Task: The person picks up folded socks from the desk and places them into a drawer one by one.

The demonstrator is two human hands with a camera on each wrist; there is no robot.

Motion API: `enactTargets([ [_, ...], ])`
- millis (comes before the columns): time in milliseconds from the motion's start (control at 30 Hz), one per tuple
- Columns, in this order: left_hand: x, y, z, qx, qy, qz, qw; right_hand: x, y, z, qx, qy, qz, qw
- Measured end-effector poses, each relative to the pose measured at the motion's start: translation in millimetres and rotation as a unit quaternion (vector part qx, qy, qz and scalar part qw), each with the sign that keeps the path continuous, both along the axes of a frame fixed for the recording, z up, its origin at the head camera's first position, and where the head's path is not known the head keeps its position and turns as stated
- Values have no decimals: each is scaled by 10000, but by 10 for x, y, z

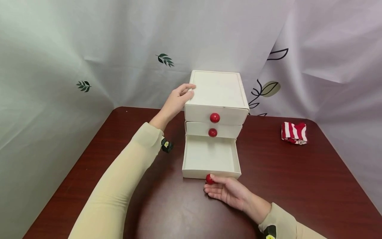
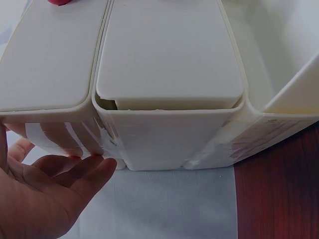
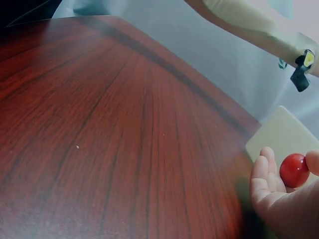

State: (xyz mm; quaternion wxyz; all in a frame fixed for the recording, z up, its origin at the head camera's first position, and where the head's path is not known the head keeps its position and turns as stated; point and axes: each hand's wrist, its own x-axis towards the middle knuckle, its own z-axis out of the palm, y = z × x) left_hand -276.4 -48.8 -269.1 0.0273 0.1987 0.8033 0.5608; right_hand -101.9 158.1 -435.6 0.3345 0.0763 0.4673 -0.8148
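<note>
A white three-drawer box (image 1: 219,89) with round red knobs stands on the table. Its bottom drawer (image 1: 209,156) is pulled out and shows a bare white inside; the upper two drawers are closed. My right hand (image 1: 231,194) holds the bottom drawer's red knob (image 3: 294,170) between thumb and fingers, palm turned up. Up at the box's top left edge, my left hand (image 1: 176,99) rests against the side wall. In the left wrist view, the fingers (image 2: 94,177) of that hand lie bent loosely along the box's side.
On the right part of the brown table (image 1: 277,179) lies a folded red-and-white striped cloth (image 1: 294,132). A pale curtain (image 1: 125,43) with leaf prints hangs close behind the table and along its sides.
</note>
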Motion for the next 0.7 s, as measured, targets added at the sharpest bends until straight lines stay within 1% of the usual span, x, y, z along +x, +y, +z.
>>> enactTargets([
  [133,1,-29,9,1,44,43,10000,-5,-7,4,100,32,62,9999],
  [233,7,-49,10,-6,72,77,9999,-5,15,21,399,164,309,9986],
  [267,5,-55,10,-24,82,94,9999,-3,36,34,573,238,486,9969],
  [333,5,-66,12,-35,85,116,9999,-2,102,82,904,386,984,9903],
  [400,4,-77,18,-41,81,135,9999,-7,196,173,1207,605,1489,9796],
  [467,6,-88,28,-43,74,153,9998,-32,321,301,1446,888,1784,9692],
  [500,11,-95,34,-37,66,158,9998,-55,393,375,1537,1021,1822,9658],
  [567,17,-106,44,-51,61,181,9998,-119,558,521,1814,1315,1722,9592],
  [633,22,-116,49,-51,48,204,9998,-205,750,641,2194,1529,1451,9526],
  [700,22,-125,48,-54,22,219,9997,-303,964,720,2548,1619,1173,9461],
])
